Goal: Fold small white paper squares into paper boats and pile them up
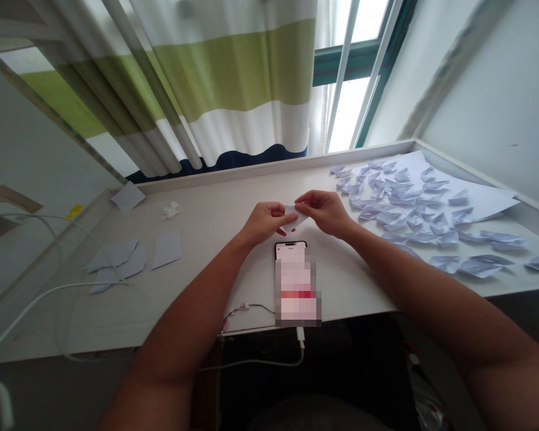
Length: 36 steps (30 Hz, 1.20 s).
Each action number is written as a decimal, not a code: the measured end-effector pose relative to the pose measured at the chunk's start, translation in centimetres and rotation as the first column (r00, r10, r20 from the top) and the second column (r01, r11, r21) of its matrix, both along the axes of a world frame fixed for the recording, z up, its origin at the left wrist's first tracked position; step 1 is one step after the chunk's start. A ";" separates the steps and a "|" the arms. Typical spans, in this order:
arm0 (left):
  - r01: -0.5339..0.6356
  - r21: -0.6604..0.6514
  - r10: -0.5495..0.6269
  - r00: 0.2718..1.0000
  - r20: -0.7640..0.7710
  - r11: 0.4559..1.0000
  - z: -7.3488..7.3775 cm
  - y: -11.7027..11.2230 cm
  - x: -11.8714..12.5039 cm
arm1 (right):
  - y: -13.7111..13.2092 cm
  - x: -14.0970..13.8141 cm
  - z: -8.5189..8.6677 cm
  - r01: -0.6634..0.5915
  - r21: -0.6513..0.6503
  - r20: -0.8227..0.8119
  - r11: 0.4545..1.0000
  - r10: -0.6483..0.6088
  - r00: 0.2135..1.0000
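Note:
Between my two hands is a small piece of folded white paper (291, 219), held just above the desk. My left hand (268, 220) pinches its left side with thumb and fingers. At its upper right edge, my right hand (324, 209) grips the paper between thumb and fingertips. The fingers hide part of the paper, so its exact folds cannot be made out. Below the hands lies a phone (291, 281) with its screen lit. Many folded paper boats (415, 218) are spread to the right of my right hand.
Flat paper sheets (117, 260) and a single sheet (166, 248) lie at the left. A crumpled paper (170, 210) sits behind them. White cables (49, 293) cross the left side. A large white sheet (485, 194) lies under some boats. A curtain (233, 66) hangs behind the desk.

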<state>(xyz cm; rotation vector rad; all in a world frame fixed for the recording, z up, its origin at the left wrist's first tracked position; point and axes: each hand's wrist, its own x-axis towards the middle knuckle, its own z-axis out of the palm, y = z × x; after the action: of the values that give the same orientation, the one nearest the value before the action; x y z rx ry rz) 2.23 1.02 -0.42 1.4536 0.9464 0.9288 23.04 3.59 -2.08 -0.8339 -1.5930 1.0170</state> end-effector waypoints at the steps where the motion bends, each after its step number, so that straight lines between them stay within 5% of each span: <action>1: 0.012 -0.004 -0.012 1.000 0.004 1.000 0.0 0.0 0.0 | 0.0 0.0 0.0 0.006 0.011 0.009 1.000 -0.006 1.000; 9: 0.083 -0.004 -0.083 0.996 0.023 0.997 -0.2 0.2 0.1 | -0.2 0.1 0.1 -0.008 0.000 0.025 1.000 0.008 1.000; 16: 0.055 0.016 -0.056 0.997 0.044 0.998 -0.5 0.4 0.0 | -0.2 0.6 0.3 -0.159 -0.082 0.066 0.984 0.165 0.984; 23: 0.043 0.014 -0.043 0.999 0.025 0.999 -0.6 0.3 -0.2 | -0.6 0.2 0.4 -0.077 -0.097 0.102 0.992 0.087 0.991; 28: -0.025 0.141 0.030 0.999 -0.036 0.990 -0.8 0.7 -0.1 | -0.8 0.4 0.7 -0.073 -0.119 0.126 0.990 0.088 0.988; 30: -0.128 0.306 0.168 0.980 -0.106 0.943 -1.0 0.9 -0.2 | -0.8 0.6 0.8 -0.106 -0.154 0.103 0.982 0.122 0.987; 32: -0.195 0.524 0.327 0.929 -0.172 0.829 -1.1 1.2 -0.5 | -0.8 0.8 1.1 -0.143 -0.214 0.029 0.966 0.153 0.988; 36: -0.084 0.807 0.485 0.833 -0.265 0.585 -0.8 1.3 -1.0 | -0.6 0.8 1.3 -0.178 -0.382 -0.129 0.907 0.138 0.982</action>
<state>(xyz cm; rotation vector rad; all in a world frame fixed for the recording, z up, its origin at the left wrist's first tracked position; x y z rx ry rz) 1.23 2.32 -1.18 2.3976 1.2448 1.3784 23.89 2.94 -0.79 -0.9134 -1.4077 1.5063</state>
